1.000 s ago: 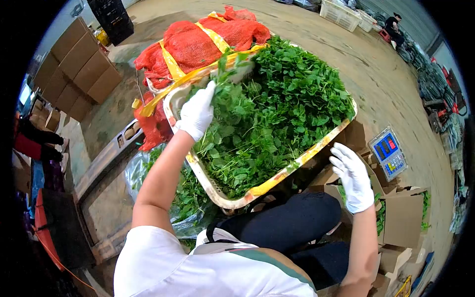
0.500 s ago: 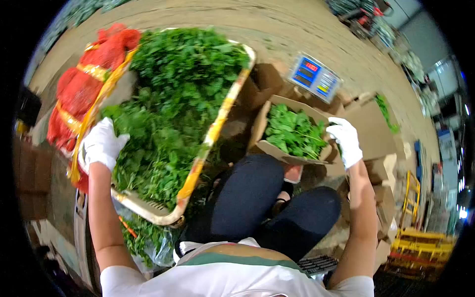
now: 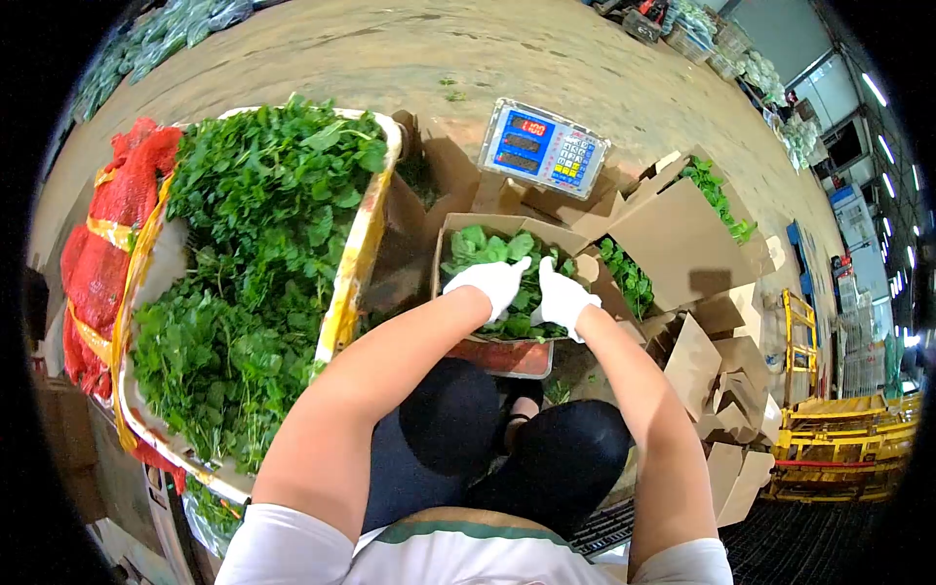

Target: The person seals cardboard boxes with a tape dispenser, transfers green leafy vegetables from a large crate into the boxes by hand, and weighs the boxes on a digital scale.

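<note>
Both hands wear white gloves and meet inside an open cardboard box (image 3: 441, 255) of leafy greens (image 3: 478, 246). My left hand (image 3: 490, 286) grips greens from the left, its thumb pointing away from me. Facing it, my right hand (image 3: 563, 300) curls round the same leaves from the right. Some fingertips are hidden among the leaves. Just beyond the box stands a digital scale (image 3: 546, 148) with a lit red display. To the left is a large white tub (image 3: 343, 292) with yellow tape on its rim, heaped with more greens (image 3: 263, 205).
Red mesh sacks (image 3: 109, 249) line the tub's far left side. A second cardboard box (image 3: 687, 258) with greens stands at the right, beside torn-looking open cartons (image 3: 726, 375). Under the near box is a reddish base (image 3: 507, 358). Yellow metal frames (image 3: 829, 439) stand at far right.
My left hand has left the tub and come across to the box. My right hand has moved from the box's right edge in over the greens. The view has shifted.
</note>
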The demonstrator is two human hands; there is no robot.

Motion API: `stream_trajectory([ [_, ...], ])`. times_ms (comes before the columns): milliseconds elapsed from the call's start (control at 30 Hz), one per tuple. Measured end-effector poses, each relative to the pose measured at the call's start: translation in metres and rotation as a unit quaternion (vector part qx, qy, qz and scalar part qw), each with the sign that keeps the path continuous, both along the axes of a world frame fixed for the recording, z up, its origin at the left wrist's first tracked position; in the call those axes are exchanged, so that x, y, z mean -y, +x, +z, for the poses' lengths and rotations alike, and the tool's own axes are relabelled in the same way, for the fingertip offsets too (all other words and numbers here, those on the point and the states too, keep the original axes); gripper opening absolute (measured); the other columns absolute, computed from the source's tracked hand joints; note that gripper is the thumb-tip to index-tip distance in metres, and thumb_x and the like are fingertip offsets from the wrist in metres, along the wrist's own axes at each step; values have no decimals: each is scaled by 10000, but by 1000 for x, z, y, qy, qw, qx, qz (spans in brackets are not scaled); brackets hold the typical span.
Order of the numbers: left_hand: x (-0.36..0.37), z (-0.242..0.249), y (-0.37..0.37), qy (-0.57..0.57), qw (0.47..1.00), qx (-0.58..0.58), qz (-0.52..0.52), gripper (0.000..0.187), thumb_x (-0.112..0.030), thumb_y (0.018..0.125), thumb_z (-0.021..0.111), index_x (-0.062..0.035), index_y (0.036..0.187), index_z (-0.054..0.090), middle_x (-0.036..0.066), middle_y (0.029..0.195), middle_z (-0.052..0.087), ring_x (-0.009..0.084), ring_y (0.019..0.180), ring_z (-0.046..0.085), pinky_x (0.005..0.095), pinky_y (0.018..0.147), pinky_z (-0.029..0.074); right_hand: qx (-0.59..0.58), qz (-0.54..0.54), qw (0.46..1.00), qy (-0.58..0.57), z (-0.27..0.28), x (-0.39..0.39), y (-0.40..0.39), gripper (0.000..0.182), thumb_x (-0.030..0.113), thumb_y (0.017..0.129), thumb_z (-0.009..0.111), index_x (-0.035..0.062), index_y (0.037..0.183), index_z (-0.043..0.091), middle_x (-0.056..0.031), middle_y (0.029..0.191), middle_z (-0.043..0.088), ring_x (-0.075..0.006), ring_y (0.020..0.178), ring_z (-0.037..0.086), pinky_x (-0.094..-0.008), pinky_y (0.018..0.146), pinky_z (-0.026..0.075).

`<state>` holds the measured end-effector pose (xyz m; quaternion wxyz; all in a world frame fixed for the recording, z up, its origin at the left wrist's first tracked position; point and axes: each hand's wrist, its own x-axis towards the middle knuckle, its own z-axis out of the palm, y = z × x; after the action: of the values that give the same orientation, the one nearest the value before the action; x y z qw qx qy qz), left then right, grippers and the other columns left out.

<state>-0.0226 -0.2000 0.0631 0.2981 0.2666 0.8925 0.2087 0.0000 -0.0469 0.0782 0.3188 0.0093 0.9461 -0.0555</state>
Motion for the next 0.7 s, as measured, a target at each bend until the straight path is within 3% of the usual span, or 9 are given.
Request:
stream_trajectory([
  [133,0,-34,-23,-91,995,37,-19,680,-24,851,424,-211,1420,102,153,1040,587,282,860,592,425,831,428,-9,15,1000,-10,-45,-3,-17,835,93,767,632,-2,1385,78,-228,1220,485,-333,1060,530,-420,892,418],
  [200,-6,-43,-26,-125,989,71,-22,835,36,780,486,-248,1429,43,152,1142,552,293,928,589,409,808,452,29,33,999,32,-43,9,-18,957,238,686,738,-39,1363,121,-208,1221,485,-327,1094,507,-392,887,431],
  [400,-33,-67,-27,-184,977,94,53,818,56,800,431,-330,1418,59,117,1306,445,310,1099,519,446,895,431,60,0,998,14,-69,3,-31,936,171,629,783,-44,1336,209,-202,1202,503,-332,1064,528,-391,879,443],
  [533,-16,-39,-14,-167,984,57,10,878,65,775,472,-280,1423,-9,165,1328,401,324,1106,510,435,903,426,-13,26,1000,-2,-70,-7,-17,1022,205,635,772,-47,1363,100,-239,1185,495,-347,1064,521,-388,872,443],
  [567,-10,-30,-12,-157,986,42,-24,901,68,765,487,-255,1424,-35,187,1321,400,328,1102,511,429,903,426,-9,7,999,-39,-56,-6,-13,907,137,716,676,-18,1378,76,-228,1179,506,-341,1035,533,-393,857,447],
  [600,-7,-31,-13,-157,986,29,-42,952,-16,759,576,-194,1416,-90,222,1260,448,331,1080,523,414,895,428,-2,-12,997,-76,-38,-4,-7,799,70,796,579,10,1393,52,-216,1173,518,-335,1005,545,-397,842,451],
  [633,-4,-17,-14,-149,986,42,-55,985,-95,746,624,-181,1414,-95,223,1229,475,332,1069,529,411,890,428,35,-6,996,-76,-5,0,-5,894,102,795,595,11,1387,-68,-228,1158,519,-342,985,541,-399,817,457],
  [667,0,3,-13,-141,986,55,-68,1029,-174,734,672,-167,1412,-101,225,1198,501,334,1057,536,409,885,428,-2,-3,996,-89,1,-7,-3,702,200,827,570,23,1372,164,-226,1075,563,-340,909,572,-413,770,470],
  [700,3,16,-12,-144,985,52,-79,1112,-306,670,742,-151,1415,-68,202,1179,531,320,1078,527,388,923,400,72,-157,969,-179,16,-12,-7,544,246,841,542,35,1283,304,-216,1013,585,-330,844,585,-414,743,474],
])
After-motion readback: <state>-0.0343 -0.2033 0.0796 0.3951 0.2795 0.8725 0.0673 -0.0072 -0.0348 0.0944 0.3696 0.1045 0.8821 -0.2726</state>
